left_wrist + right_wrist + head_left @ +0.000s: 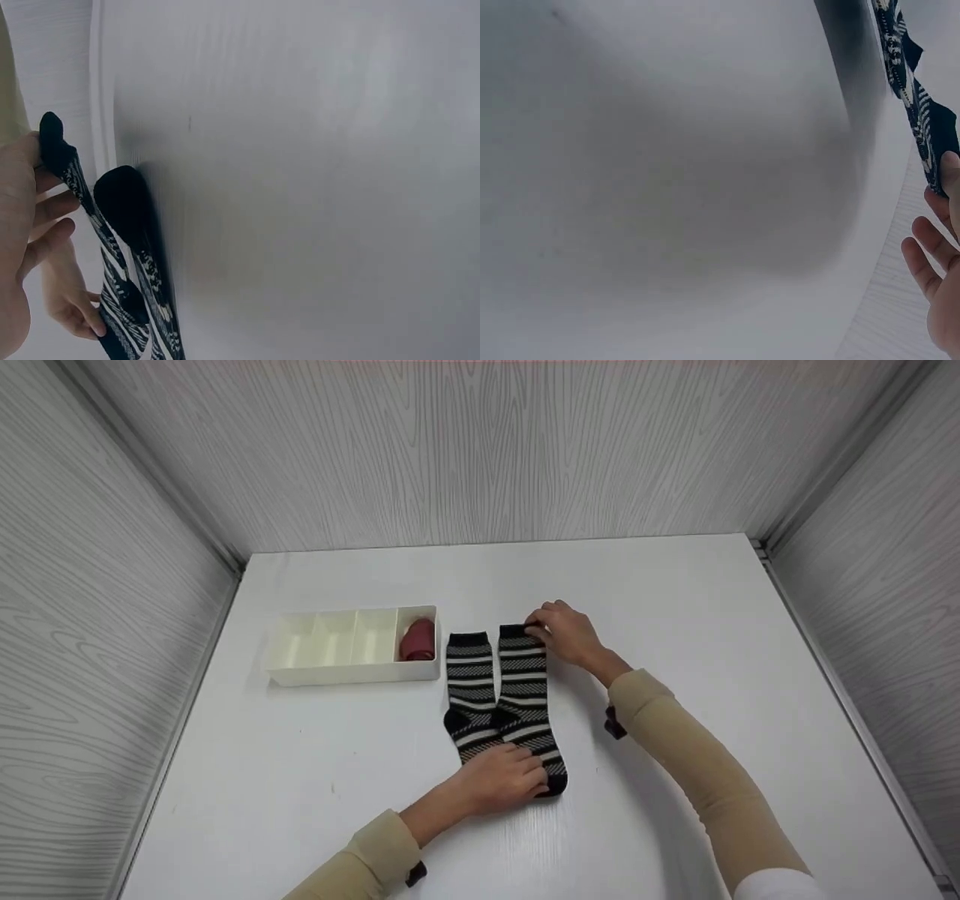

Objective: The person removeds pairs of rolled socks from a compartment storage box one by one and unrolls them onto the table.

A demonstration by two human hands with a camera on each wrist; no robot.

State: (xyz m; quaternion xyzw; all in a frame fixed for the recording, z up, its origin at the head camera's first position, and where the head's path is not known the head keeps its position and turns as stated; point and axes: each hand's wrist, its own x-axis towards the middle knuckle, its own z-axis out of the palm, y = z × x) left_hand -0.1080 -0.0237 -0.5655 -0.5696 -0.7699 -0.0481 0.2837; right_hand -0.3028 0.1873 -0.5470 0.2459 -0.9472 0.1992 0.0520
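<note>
Two striped socks in black, grey and white lie side by side in the head view, cuffs at the far end. The right-hand sock (523, 675) partly overlaps the left-hand sock (470, 671) near the heels. My right hand (568, 635) pinches the right-hand sock's cuff between thumb and fingers, the other fingers spread in the right wrist view. Down at the toe end, my left hand (504, 780) holds the same sock's black toe (54, 142), which stands higher than the other toe (122, 196) in the left wrist view. In the head view this hand covers the left-hand sock's toe.
Left of the socks stands a cream box (352, 675) divided into several compartments. Its rightmost compartment holds a rolled dark red cloth item (418, 640). The white tabletop (712, 660) is bounded by grey wood-grain panels (480, 457) at the back and sides.
</note>
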